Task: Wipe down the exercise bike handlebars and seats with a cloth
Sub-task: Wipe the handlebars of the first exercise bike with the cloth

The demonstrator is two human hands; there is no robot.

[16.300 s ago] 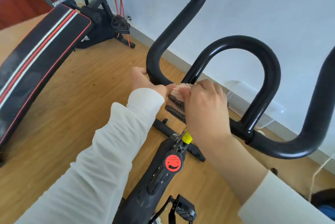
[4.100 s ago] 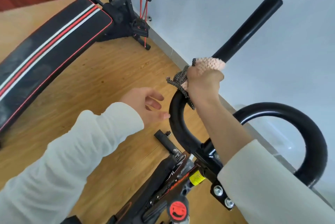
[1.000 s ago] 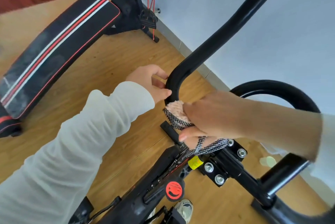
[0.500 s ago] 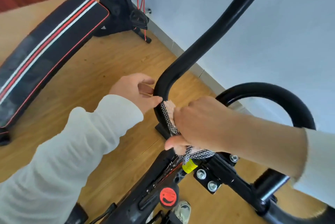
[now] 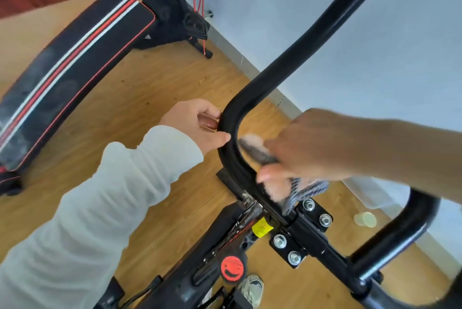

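The exercise bike's black handlebar [image 5: 295,53] rises from a bolted clamp [image 5: 300,233] and bends up to the right. My left hand [image 5: 197,123] grips the bar at its bend from the left side. My right hand [image 5: 307,151] is blurred and closed around a pink and grey checked cloth [image 5: 252,148], pressing it against the lower bar just above the clamp. A tail of the cloth hangs below my fingers. The inner loop of the handlebar [image 5: 410,228] curves at the lower right. No seat is visible.
A black sit-up bench with red and white stripes [image 5: 70,58] lies on the wooden floor at the left, with its frame and red bands [image 5: 197,8] behind. A pale wall runs along the right. The bike frame with a red knob [image 5: 232,268] and my shoe [image 5: 252,288] are below.
My right hand has slid the cloth down the lower bar toward the clamp. My left hand keeps its hold at the bend.
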